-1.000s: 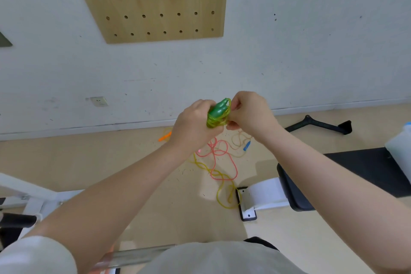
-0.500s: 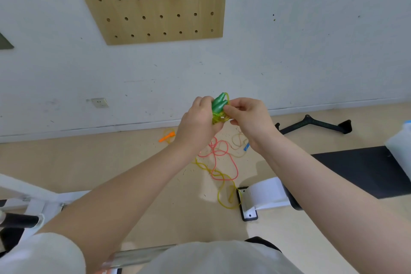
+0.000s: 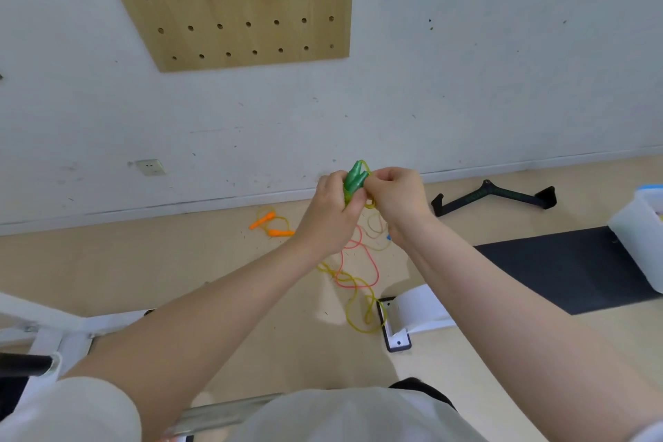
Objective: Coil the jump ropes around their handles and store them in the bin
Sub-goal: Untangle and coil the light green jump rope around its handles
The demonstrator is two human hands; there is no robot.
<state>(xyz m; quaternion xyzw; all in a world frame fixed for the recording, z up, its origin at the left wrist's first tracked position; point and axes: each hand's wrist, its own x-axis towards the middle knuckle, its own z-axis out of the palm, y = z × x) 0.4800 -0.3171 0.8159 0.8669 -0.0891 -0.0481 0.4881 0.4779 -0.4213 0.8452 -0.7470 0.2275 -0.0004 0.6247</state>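
Handles, green (image 3: 355,179) and glossy, stand paired in the left hand (image 3: 332,215), which grips them so the yellow-green cord (image 3: 358,301) can be wound on. The right hand (image 3: 398,203) pinches that thin, springy cord beside them; its slack trails to the floor. The white plastic bin (image 3: 638,233) waits well apart, at right.

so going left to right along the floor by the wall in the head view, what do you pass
wall socket → orange handles → left hand → green handles → right hand → black bar attachment → white bin
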